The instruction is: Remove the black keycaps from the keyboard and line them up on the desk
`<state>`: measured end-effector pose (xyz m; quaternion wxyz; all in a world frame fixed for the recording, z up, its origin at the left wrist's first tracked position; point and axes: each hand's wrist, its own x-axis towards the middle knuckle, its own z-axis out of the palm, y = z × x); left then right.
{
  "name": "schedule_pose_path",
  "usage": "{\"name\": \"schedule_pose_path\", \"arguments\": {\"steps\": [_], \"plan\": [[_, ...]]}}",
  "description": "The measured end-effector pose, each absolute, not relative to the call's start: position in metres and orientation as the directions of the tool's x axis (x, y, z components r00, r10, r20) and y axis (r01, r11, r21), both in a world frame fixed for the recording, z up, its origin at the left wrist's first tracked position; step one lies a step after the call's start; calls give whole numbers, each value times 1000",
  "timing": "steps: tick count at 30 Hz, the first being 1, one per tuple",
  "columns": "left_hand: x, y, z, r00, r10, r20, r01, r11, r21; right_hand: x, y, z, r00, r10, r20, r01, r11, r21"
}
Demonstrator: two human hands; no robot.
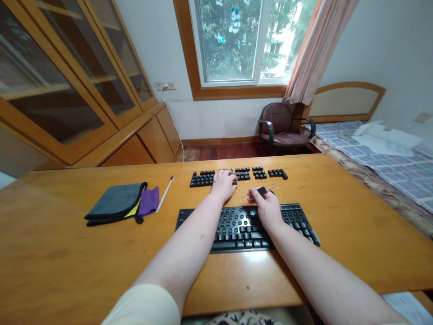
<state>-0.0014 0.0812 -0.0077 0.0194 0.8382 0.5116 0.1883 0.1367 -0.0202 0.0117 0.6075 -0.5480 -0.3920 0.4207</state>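
Note:
My left hand (223, 184) is among the loose black keycaps (202, 180), laid out in rows beyond the keyboard. Its fingers curl down around a keycap (235, 183), partly hidden by the hand. In my right hand (269, 208) is a wire keycap puller with a black handle (261, 191); its thin wire loops stick out past the fingers, above the keyboard's far edge. The black keyboard (241, 246) lies in front of me under both forearms. Many of its upper key positions are bare, while keycaps remain on the lower rows and right-hand block.
To the left lie a folded grey cloth (117, 203), a purple cloth (149, 201) and a white brush (165, 194) with a dark head. The wooden table (67, 253) spreads around them. Beyond it stand a chair (276, 119), a bed (379, 149) and a glass-doored cabinet (74, 67).

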Motion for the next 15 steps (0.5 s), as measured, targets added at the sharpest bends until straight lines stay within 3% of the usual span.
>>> {"name": "schedule_pose_path", "arguments": {"steps": [15], "plan": [[-5, 84, -3, 326, 916, 232, 888, -381, 256, 137, -19, 9, 317, 948, 37, -78, 65, -995]]}}
